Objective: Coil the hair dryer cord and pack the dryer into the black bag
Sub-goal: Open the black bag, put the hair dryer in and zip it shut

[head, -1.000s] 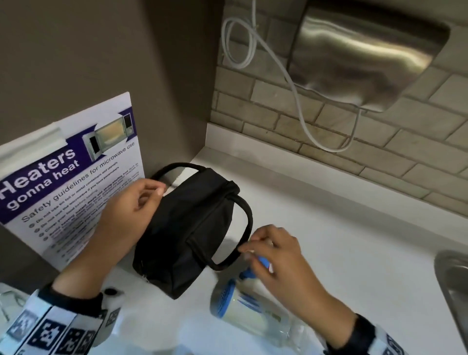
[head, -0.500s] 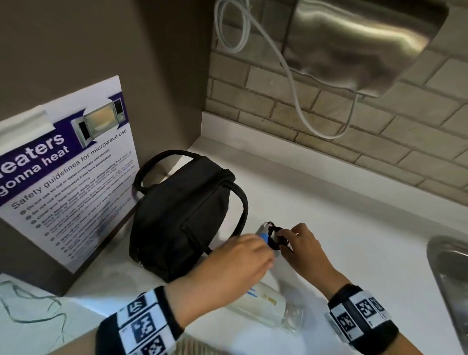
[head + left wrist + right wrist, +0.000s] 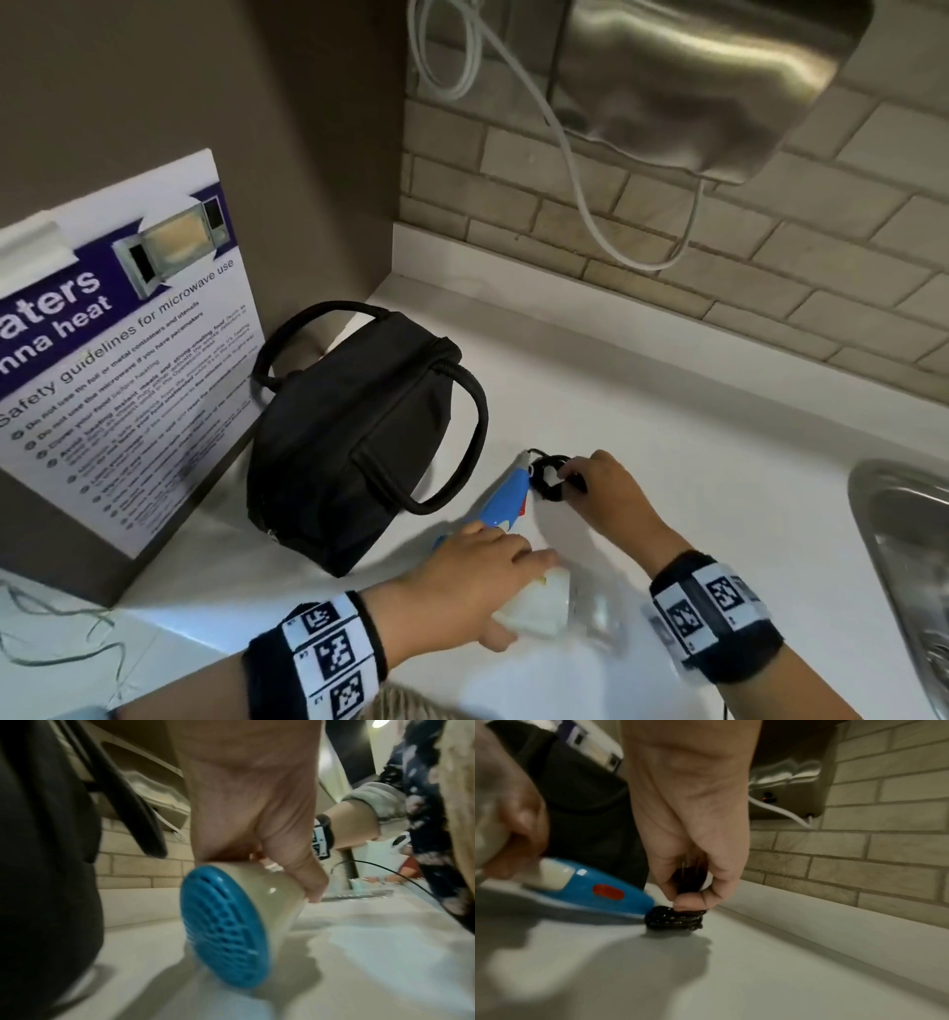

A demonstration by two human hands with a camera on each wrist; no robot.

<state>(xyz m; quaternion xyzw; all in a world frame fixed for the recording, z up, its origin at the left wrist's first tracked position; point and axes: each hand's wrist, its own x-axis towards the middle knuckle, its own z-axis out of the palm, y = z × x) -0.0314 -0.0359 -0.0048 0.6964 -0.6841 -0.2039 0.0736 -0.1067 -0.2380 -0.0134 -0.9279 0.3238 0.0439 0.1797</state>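
The hair dryer lies on its side on the white counter, its blue handle pointing away from me. My left hand grips the cream body from above; in the left wrist view the thumb curls round the barrel behind the blue grille. My right hand pinches the black cord, which sits wound in a small coil at the handle's end. The black bag stands just left of the dryer, handles up, its top closed.
A microwave safety sign leans against the wall left of the bag. A steel hand dryer with a white cable hangs on the brick wall behind. A metal sink lies at the right edge.
My left hand left the bag's top and came down onto the dryer body. My right hand moved from the dryer to the coiled cord at the handle's end.
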